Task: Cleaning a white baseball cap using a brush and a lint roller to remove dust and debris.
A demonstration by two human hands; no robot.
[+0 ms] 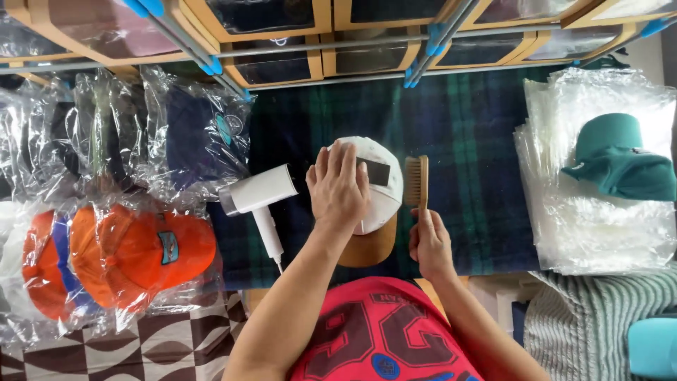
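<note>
A white cap (377,190) with a dark front patch and a tan brim is lying near the middle of the tabletop (479,204), which is covered by a dark green-and-blue plaid cloth; the brim is pointing toward the near edge. The left hand (340,187) is resting flat on the crown with its fingers spread, pressing down rather than gripping. The right hand (430,243) is closed around the handle of a wooden brush (416,181), whose bristled head is sitting just beside the cap's right side.

The cap is looking light and soft in the crown, likely to dent under pressure, while the brim is appearing stiffer; the brim edge or a palm over the crown is judged the safest hold. The brush is looking rigid and light, best held by its handle.

A white handheld dryer-like appliance (259,194) is lying just left of the cap. Farther left, orange caps (141,254) in clear plastic bags are crowding the left edge. At the right edge a green cap (620,159) is sitting on a stack of clear bags (599,226). Clear-fronted storage boxes (278,67) are lining the far edge.
</note>
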